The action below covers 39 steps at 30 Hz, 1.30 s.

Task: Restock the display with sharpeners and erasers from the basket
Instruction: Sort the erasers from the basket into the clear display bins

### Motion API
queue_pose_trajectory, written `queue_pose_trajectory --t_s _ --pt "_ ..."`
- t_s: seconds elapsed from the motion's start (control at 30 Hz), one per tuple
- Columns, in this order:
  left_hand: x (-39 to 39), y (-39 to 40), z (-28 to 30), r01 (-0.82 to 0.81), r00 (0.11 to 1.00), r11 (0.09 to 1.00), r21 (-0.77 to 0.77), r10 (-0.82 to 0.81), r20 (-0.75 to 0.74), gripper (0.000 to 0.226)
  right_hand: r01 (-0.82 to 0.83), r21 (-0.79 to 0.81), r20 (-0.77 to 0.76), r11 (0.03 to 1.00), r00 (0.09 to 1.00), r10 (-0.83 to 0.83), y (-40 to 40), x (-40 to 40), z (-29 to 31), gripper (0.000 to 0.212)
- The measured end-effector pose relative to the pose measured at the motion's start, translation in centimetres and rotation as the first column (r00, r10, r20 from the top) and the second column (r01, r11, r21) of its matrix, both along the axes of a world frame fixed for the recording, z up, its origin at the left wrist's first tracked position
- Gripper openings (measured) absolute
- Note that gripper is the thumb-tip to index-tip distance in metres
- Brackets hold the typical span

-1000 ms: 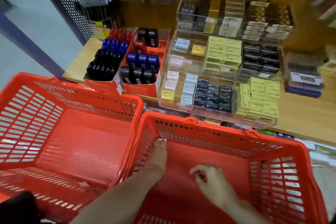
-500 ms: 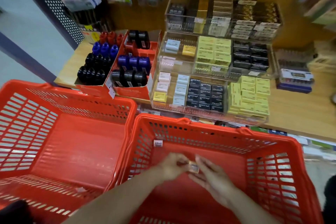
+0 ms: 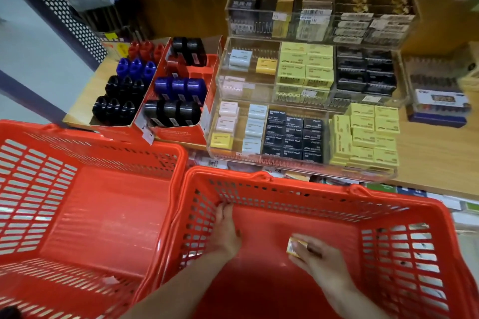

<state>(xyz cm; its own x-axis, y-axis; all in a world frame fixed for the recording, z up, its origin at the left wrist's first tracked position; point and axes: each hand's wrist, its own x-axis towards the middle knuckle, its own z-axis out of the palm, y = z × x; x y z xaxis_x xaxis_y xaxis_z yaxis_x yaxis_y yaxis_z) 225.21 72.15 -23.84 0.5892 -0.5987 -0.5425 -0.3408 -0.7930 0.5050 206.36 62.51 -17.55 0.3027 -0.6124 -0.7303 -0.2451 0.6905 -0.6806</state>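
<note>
Both my hands are inside the right red basket (image 3: 404, 204). My right hand (image 3: 315, 258) grips a small yellowish boxed eraser (image 3: 295, 247) above the basket floor. My left hand (image 3: 226, 230) reaches to the basket's far left corner, its fingertips at the wall; what they touch is hidden. Beyond the basket, a clear tiered acrylic display (image 3: 298, 163) holds rows of white, yellow and black erasers. To its left, red cardboard trays (image 3: 178, 134) hold black, blue and red sharpeners (image 3: 172, 112).
A second red basket (image 3: 85, 215) stands to the left, with only a scrap on its floor. The wooden shelf (image 3: 435, 158) carries more boxed stock at the right. Packaged pens hang at the back left, by a dotted panel (image 3: 62, 15).
My hands have separated: the right one keeps the eraser and has moved right, the left one has reached forward into the basket's far left corner. The camera has tilted down slightly.
</note>
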Motion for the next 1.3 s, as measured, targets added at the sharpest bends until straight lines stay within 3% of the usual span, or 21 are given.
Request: queue_pose_trajectory --t_s 0.1,0.27,0.4,0.5,0.57,0.67,0.77,0.83,0.9,0.97,1.03,1.17,1.3 --pt "-0.5 0.0 -1.2 -0.011 0.985 0.999 0.039 0.004 0.170 0.063 0.024 0.030 -0.022 0.999 0.999 -0.023 0.3 -0.1 -0.9 0.015" --pt "-0.9 0.3 -0.6 0.122 0.929 0.951 0.284 -0.211 0.305 0.061 0.055 0.100 0.023 0.993 0.998 -0.058 0.9 0.8 -1.0 0.015" --pt "-1.7 0.4 -0.9 0.056 0.909 0.955 0.290 -0.169 0.381 0.034 0.046 0.160 0.055 0.986 0.997 -0.055 1.0 1.2 0.0 0.020" --pt "-2.3 0.5 -0.1 -0.085 0.993 0.975 0.207 0.066 0.098 0.023 0.037 0.152 0.057 0.988 0.997 -0.046 1.2 1.4 1.5 0.026" --pt "-2.6 0.1 1.5 -0.260 0.944 0.964 0.045 0.264 -0.198 0.017 0.027 0.116 0.063 0.993 0.997 -0.034 1.4 1.3 2.9 0.027" --pt "-2.5 -0.5 7.1 -0.277 0.861 0.956 -0.095 0.204 -0.465 0.024 0.034 0.039 0.074 0.999 0.997 -0.037 1.7 1.3 6.3 0.024" --pt "-2.1 -1.1 14.1 -0.350 0.710 0.925 -0.145 0.161 -0.686 0.019 0.158 0.070 0.142 0.985 0.976 -0.167 2.4 1.3 9.7 0.019" --pt "-1.6 -1.0 19.2 -0.377 0.651 0.912 -0.162 0.136 -0.747 0.016 0.236 0.125 0.233 0.964 0.937 -0.260 3.1 1.6 12.4 0.013" --pt "-1.2 -0.6 23.7 -0.374 0.660 0.908 -0.191 0.116 -0.742 0.014 0.265 0.135 0.329 0.955 0.897 -0.295 3.7 1.9 15.0 0.009" --pt "-1.0 0.4 28.1 -0.355 0.695 0.908 -0.224 0.096 -0.713 0.006 0.201 0.070 0.421 0.977 0.882 -0.211 4.1 2.0 17.4 0.008" --pt "-0.7 1.4 31.7 -0.376 0.713 0.888 -0.265 0.095 -0.695 0.015 0.094 -0.088 0.469 0.992 0.882 -0.042 4.4 2.1 19.5 0.019" --pt "-0.7 3.6 36.5 -0.424 0.724 0.839 -0.340 0.088 -0.684 0.022 -0.042 -0.460 0.362 0.887 0.903 0.230 4.7 2.0 22.3 0.044" --pt "-0.9 4.9 37.1 -0.429 0.722 0.809 -0.402 0.039 -0.691 0.012 -0.110 -0.577 0.289 0.809 0.899 0.329 5.0 2.4 24.2 0.043"
